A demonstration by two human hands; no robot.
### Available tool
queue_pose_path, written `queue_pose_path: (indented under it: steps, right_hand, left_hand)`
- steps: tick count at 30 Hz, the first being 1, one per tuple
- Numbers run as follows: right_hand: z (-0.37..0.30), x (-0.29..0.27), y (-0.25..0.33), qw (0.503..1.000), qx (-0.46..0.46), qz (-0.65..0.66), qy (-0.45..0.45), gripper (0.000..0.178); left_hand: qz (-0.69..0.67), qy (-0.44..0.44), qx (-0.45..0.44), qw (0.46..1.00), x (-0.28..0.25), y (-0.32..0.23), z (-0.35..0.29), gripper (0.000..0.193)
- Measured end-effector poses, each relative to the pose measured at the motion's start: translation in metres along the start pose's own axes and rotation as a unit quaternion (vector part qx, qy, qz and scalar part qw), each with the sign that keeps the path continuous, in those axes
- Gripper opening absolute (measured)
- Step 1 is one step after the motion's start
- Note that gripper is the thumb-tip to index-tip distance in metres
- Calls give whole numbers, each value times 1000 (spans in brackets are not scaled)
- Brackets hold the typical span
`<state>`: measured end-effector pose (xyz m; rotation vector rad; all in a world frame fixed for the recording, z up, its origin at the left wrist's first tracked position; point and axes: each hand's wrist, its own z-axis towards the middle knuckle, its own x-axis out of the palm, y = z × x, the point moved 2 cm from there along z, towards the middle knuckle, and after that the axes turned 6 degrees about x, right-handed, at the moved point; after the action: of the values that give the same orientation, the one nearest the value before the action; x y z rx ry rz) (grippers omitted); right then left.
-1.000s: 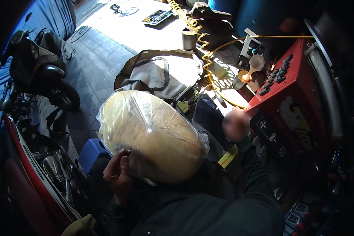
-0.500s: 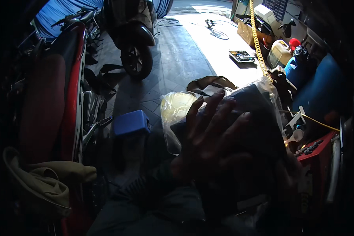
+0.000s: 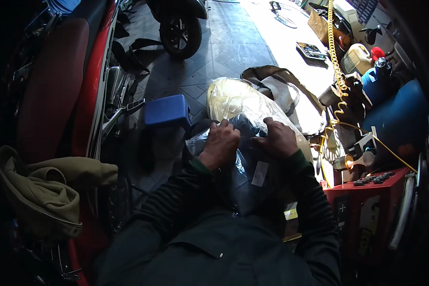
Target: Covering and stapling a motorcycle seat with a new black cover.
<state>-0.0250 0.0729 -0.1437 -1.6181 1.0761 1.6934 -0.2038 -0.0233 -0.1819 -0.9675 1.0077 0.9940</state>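
In front of me lies a dark, glossy cover-like sheet (image 3: 245, 178) with a white label, some of it under clear plastic. My left hand (image 3: 220, 143) is closed in a fist on its left upper part. On the right, my right hand (image 3: 279, 138) has its fingers curled over the same sheet, thumb toward the left. Beyond my hands a pale yellow, foam-like padded piece (image 3: 233, 97) shows through clear plastic wrapping. What lies beneath the dark sheet is hidden. A dark-edged, light-lined cover (image 3: 281, 88) is behind the wrapped piece.
A blue plastic stool (image 3: 167, 110) stands left of my hands. A red motorbike seat (image 3: 57, 81) and a draped tan jacket (image 3: 52, 195) line the left. On the right are a red machine (image 3: 367, 205), a coiled yellow hose (image 3: 335, 52) and a blue tank (image 3: 395, 124).
The dark item, raised close to me before with my left hand spread over it, is now lower. Both hands have closed on it. My view has tilted down.
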Motion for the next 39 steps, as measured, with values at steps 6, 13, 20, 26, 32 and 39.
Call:
queue_pose_path:
  steps: [6, 13, 20, 26, 32, 39]
  right_hand:
    - [-12, 2, -2, 942, -93, 315, -63, 65]
    - [-32, -42, 57, 890, -175, 406, -111, 76]
    - [-25, -43, 91, 835, -249, 491, 20, 78]
    - [-44, -60, 111, 884, -251, 384, -85, 45]
    - [-35, -53, 104, 903, -246, 350, -45, 18]
    - [-22, -27, 75, 919, -145, 359, -70, 17]
  left_hand:
    - [-142, -118, -95, 978, -4, 18, -18, 13]
    - [-369, -291, -298, 831, -91, 25, -58, 5]
    - [-243, -263, 48, 932, -138, 28, -37, 18]
    - [-301, -80, 101, 945, -149, 78, -56, 17]
    - [-343, -162, 98, 920, -147, 69, -64, 14]
    - [-558, -266, -1, 786, -139, 107, -83, 13]
